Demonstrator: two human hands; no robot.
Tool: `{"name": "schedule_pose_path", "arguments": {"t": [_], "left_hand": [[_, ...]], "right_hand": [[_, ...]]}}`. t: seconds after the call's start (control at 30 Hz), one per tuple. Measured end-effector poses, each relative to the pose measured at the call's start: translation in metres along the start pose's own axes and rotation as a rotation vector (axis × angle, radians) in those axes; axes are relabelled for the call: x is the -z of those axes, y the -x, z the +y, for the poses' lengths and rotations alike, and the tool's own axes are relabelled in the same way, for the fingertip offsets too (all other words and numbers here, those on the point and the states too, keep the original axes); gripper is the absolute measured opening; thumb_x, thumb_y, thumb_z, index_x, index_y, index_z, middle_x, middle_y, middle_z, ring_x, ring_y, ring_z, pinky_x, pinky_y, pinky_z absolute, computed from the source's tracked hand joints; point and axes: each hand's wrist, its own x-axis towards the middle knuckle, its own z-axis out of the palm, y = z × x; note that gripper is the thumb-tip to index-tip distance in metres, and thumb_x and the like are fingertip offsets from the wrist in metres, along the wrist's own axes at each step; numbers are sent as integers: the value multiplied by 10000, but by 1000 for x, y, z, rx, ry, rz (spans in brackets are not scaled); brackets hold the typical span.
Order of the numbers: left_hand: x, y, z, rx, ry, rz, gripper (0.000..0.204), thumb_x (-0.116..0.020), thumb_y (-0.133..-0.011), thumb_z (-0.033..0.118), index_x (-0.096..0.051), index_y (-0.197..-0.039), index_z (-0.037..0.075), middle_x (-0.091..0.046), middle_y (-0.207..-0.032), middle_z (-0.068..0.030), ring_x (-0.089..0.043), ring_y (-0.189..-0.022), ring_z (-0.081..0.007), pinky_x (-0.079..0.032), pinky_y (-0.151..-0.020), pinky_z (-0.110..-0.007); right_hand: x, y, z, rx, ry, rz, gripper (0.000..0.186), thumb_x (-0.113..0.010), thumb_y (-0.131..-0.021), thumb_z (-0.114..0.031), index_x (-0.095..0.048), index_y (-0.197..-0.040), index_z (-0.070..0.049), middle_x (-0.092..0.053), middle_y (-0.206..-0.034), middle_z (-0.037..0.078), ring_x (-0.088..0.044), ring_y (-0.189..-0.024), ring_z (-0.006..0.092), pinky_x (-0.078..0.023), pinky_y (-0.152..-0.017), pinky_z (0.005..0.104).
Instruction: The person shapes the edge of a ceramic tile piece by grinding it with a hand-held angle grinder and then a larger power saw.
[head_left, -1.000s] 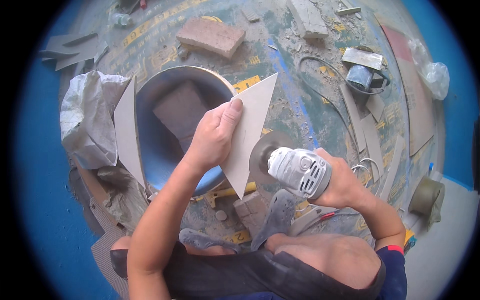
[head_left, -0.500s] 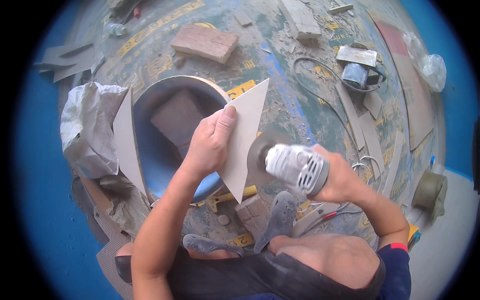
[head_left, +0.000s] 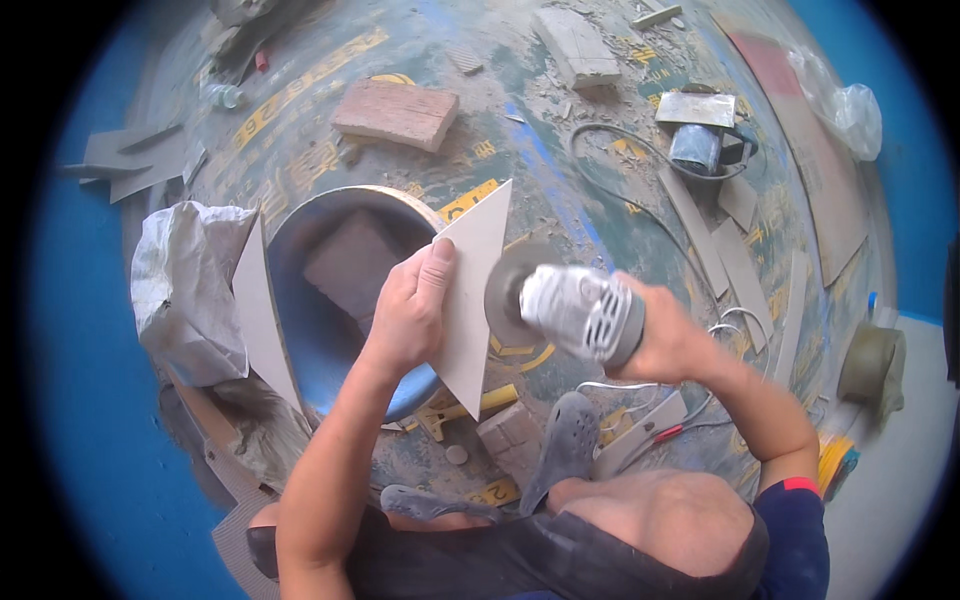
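A pale triangular piece of tile [head_left: 474, 290] stands tilted in my left hand [head_left: 412, 305], thumb on its near face and fingers behind it. The blue bucket [head_left: 420, 392], lying on its side with a brick-like block [head_left: 355, 265] inside, is just behind and left of that hand. My right hand [head_left: 662, 330] is wrapped round the body of a white, dusty angle grinder [head_left: 580, 308]. Its disc [head_left: 508, 297], blurred as if spinning, is at or very close to the tile's right edge; whether they touch I cannot tell.
A reddish brick [head_left: 396, 113] and a grey block [head_left: 577, 48] lie on the dusty sheeted floor. At right are a second power tool [head_left: 697, 140], tile strips [head_left: 740, 280] and a cable [head_left: 640, 205]. A yellow-handled hammer [head_left: 470, 405] lies by my feet; a crumpled white sack [head_left: 190, 290] stands left.
The tile and my left hand sit slightly lower and further left in the picture. The grinder has shifted a little left as well, staying by the tile's right edge. The whole view has shifted slightly.
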Motion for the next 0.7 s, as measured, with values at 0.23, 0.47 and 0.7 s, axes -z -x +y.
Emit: {"name": "schedule_pose_path", "arguments": {"t": [0.23,0.47,0.7], "left_hand": [[4,0,-1,12,-54,14,553,-404,-1127,465,-672,-1068,-14,-681,-861,-43,-599,-779,-117,-486,-731,-296],[0,0,2,13,-18,-11,548,-407,-1127,457,-675,-1090,-20,-683,-868,-50,-605,-786,-120,-488,-740,-292],[2,2,5,-7,-67,15,548,-404,-1127,457,-675,-1103,-19,-687,-868,-52,-607,-785,-126,-485,-736,-297]], "right_hand": [[14,-18,2,108,-123,119,608,-827,-644,-174,-622,-1192,-6,-733,-993,167,-708,-912,301,-544,-870,387],[8,-17,10,84,-106,122,649,-829,-636,-173,-621,-1231,-19,-735,-1027,154,-705,-939,277,-543,-890,379],[11,-25,6,95,-179,153,654,-817,-632,-170,-629,-1237,-10,-734,-1060,140,-693,-957,232,-533,-908,363]]}}
